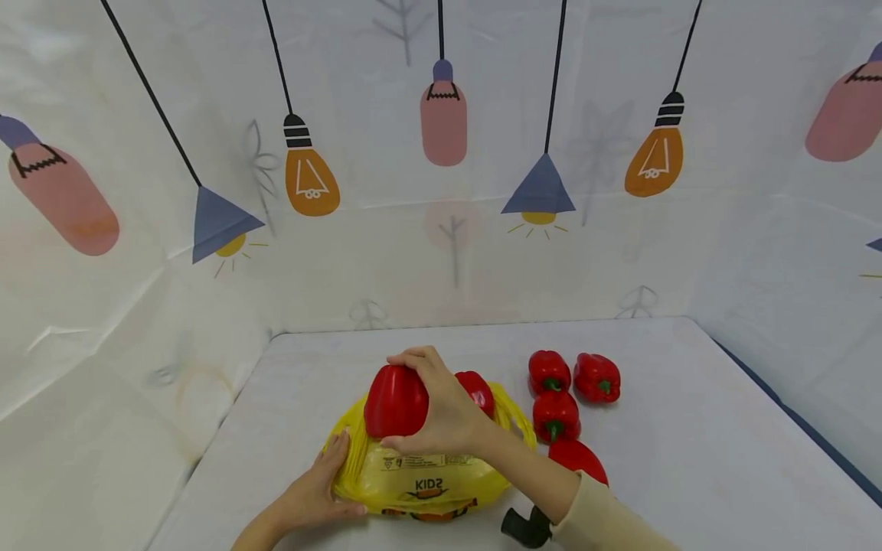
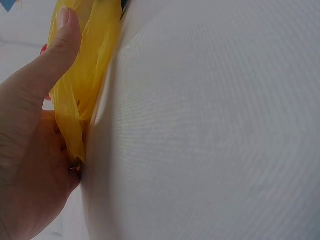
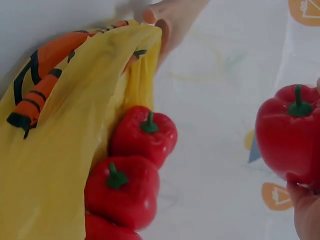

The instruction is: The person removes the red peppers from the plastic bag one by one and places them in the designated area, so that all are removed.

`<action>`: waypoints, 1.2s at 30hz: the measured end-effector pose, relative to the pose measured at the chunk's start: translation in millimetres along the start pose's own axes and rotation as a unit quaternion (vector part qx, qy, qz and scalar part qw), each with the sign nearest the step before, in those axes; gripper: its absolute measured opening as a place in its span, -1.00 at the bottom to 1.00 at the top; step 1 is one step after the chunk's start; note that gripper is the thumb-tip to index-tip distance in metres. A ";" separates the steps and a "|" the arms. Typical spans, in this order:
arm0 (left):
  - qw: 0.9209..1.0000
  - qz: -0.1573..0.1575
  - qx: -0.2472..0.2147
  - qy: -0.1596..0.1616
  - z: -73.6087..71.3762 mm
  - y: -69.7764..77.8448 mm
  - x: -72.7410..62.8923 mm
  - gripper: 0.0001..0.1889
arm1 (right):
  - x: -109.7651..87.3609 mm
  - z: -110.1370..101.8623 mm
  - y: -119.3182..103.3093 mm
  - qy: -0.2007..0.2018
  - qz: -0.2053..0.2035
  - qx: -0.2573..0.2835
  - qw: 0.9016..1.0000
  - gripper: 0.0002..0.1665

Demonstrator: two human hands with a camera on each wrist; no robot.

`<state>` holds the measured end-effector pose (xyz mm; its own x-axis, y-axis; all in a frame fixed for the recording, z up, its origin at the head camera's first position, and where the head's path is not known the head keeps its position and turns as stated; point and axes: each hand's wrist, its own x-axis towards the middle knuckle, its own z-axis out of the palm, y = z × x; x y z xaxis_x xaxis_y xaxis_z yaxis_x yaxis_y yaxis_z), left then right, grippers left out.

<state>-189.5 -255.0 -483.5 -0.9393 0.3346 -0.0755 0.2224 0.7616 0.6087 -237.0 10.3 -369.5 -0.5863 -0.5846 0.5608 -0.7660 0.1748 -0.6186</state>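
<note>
A yellow plastic bag (image 1: 441, 486) lies on the table, its printed side toward me. My left hand (image 1: 313, 490) grips the bag's near left edge, thumb along the front; in the left wrist view its fingers are partly hidden by the plastic. Above the bag's left part, my right hand (image 1: 441, 405) holds a red bell pepper (image 1: 396, 402) between thumb and fingers. That held pepper (image 3: 290, 135) shows its green stem in the right wrist view. More peppers, including a red bell pepper (image 3: 122, 192), sit along the bag's opening. One bell pepper (image 1: 475, 390) shows behind my right hand.
Right of the bag, several red bell peppers (image 1: 555, 415) stand on the white table (image 1: 689, 459), one of them partly behind my right forearm. A black object (image 1: 525, 528) is by my right sleeve. A white sheet (image 1: 386, 252) printed with lamps hangs around the table.
</note>
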 end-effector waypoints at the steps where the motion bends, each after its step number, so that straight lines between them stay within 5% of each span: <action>1: 1.000 0.003 0.000 0.001 -0.2 0.2 -0.1 0.24 | -0.1 -2.0 -0.6 0.001 -0.004 0.002 1.000 0.04; 16: 1.000 0.021 0.007 0.004 0.1 -0.5 -0.3 0.24 | -9.7 -27.3 2.6 -0.004 -0.062 -0.003 0.998 0.04; 36: 1.000 0.008 -0.001 -0.004 -1.7 3.0 -1.0 0.25 | -31.3 -68.0 11.6 0.017 -0.019 -0.020 0.999 0.04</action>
<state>-188.4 -254.0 -480.3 -0.9334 0.3515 -0.0717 0.2375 0.7552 0.6109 -245.4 84.6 -356.8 -0.5644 -0.5638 0.6030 -0.7979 0.1852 -0.5737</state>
